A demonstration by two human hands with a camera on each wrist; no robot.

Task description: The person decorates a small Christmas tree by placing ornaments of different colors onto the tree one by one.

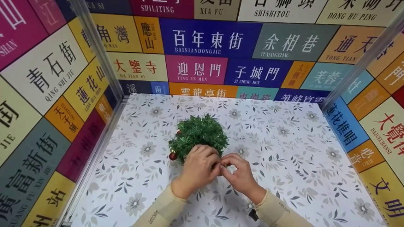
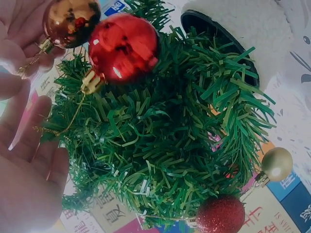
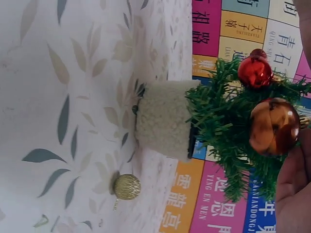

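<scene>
A small artificial Christmas tree (image 1: 202, 132) stands on the table, its white fleecy pot (image 3: 163, 116) showing in the right wrist view. My left hand (image 1: 202, 164) is curled at the tree's near right side, its fingertips meeting those of my right hand (image 1: 238, 171). Between the hands hangs a shiny copper-gold bauble (image 2: 73, 22), and its thin gold cord (image 2: 33, 64) runs to the fingertips. My right thumb and finger pinch close to its cap. A shiny red bauble (image 2: 124, 47) dangles beside it from the branches. Overlapping fingers hide part of the cord in the head view.
A glittery red bauble (image 2: 221, 215) and a pale gold one (image 2: 277, 164) hang on the tree's other side. One textured gold bauble (image 3: 127, 187) lies near the pot on the floral tabletop (image 1: 284, 157). Sign-printed panels (image 1: 211, 36) enclose the back and sides.
</scene>
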